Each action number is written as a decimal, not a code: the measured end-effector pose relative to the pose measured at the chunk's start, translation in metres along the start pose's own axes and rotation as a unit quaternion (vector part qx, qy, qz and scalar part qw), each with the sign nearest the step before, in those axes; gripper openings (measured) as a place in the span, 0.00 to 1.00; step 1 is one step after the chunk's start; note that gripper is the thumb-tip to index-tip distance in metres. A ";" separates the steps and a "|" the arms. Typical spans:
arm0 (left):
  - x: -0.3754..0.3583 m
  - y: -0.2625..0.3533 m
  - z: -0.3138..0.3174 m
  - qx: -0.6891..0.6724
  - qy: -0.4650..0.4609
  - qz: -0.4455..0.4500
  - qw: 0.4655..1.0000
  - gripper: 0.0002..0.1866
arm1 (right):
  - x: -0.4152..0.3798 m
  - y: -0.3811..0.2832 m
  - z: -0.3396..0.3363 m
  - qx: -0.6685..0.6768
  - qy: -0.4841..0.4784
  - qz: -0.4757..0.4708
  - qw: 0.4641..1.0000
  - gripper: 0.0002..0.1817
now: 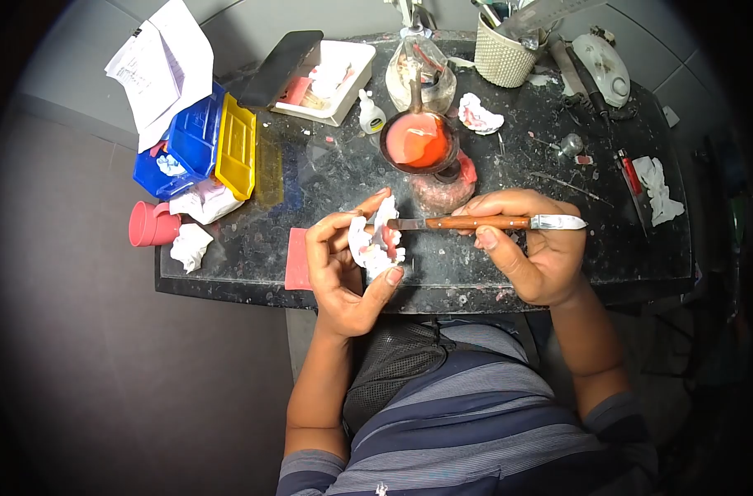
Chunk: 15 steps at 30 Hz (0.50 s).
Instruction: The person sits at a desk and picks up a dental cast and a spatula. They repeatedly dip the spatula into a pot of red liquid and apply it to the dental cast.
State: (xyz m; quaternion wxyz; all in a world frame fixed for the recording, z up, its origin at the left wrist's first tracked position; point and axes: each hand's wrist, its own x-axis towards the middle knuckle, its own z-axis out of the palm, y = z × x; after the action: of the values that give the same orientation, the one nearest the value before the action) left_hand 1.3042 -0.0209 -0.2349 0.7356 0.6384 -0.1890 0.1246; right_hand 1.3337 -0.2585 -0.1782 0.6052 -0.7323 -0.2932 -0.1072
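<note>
My left hand (343,277) holds a white plaster cast (378,248) with some pink-red material on its inner side, gripped between thumb and fingers. In my right hand (529,248) is a knife with a wooden handle (476,222), held level between thumb and fingers. Its narrow tip touches or nearly touches the cast; the broader blade at the other end points right. A pink sheet (297,259) lies just left of my left hand. Beyond the hands stands a pan of red-orange wax (416,140), with a pinkish lump (443,194) in front of it.
Blue (190,136) and yellow boxes (238,149), papers (163,74) and a pink mug (149,224) are at left. Behind are a white tray (352,83), small bottle (371,112) and woven cup (502,58). Metal tools and a red-handled knife (629,174) lie right.
</note>
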 end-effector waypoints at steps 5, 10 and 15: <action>0.000 0.000 -0.001 0.006 -0.010 0.004 1.000 0.36 | -0.003 0.003 0.003 0.028 0.047 0.042 0.998 0.09; -0.001 0.001 -0.001 -0.003 -0.009 -0.002 1.000 0.36 | -0.002 0.002 0.002 -0.014 0.017 0.000 1.000 0.09; 0.000 0.002 0.000 0.008 -0.010 0.000 1.000 0.37 | -0.001 0.004 0.002 -0.022 -0.005 -0.034 0.999 0.09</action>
State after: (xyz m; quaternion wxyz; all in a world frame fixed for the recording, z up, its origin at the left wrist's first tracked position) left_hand 1.3037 -0.0210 -0.2333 0.7287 0.6453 -0.1956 0.1197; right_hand 1.3349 -0.2573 -0.1827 0.5832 -0.7356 -0.3188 -0.1309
